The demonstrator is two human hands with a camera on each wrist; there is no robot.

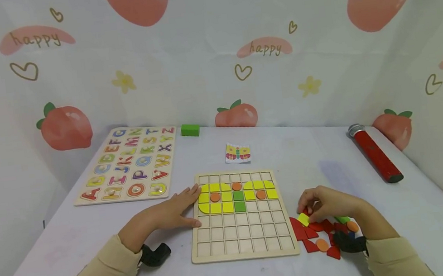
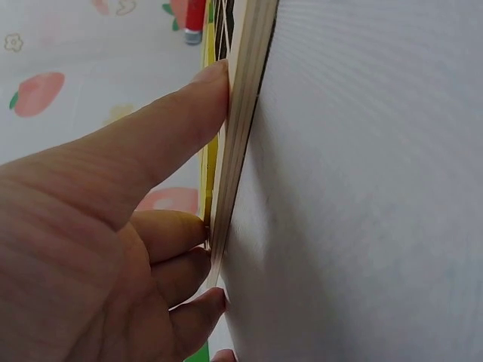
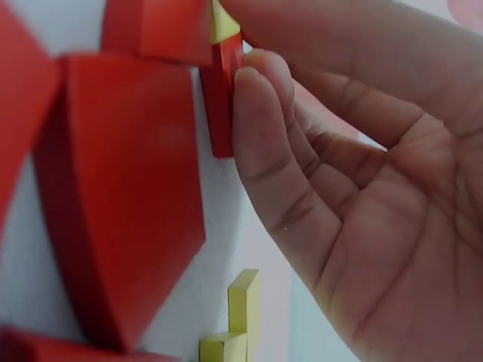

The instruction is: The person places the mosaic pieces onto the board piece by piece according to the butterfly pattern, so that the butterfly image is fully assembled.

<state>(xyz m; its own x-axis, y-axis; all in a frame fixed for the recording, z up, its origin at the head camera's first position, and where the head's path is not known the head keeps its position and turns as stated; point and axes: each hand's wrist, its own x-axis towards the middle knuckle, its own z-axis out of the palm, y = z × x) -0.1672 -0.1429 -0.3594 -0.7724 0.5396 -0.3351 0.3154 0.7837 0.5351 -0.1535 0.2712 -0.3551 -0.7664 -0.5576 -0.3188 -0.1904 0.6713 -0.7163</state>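
My left hand [image 1: 168, 213] rests at the left edge of a wooden grid board [image 1: 219, 234], fingers extended and thumb touching the rim; the left wrist view shows the fingertips along that edge. Yellow tiles [image 1: 227, 207], green square tiles [image 1: 240, 206] and orange round tiles [image 1: 261, 195] fill part of the upper rows. Right of the board, my right hand [image 1: 329, 202] pinches a small yellow tile [image 1: 303, 219] over a loose pile of red tiles [image 1: 311, 245]. In the right wrist view, fingertips also touch a red tile [image 3: 219, 105] below the yellow one.
Behind the board lies a small butterfly picture card [image 1: 237, 153]. An alphabet puzzle board [image 1: 128, 167] is at the back left, beside a green block [image 1: 190, 130]. A red microphone [image 1: 377, 156] lies on the right. Orange discs [image 1: 322, 245] are among the loose tiles.
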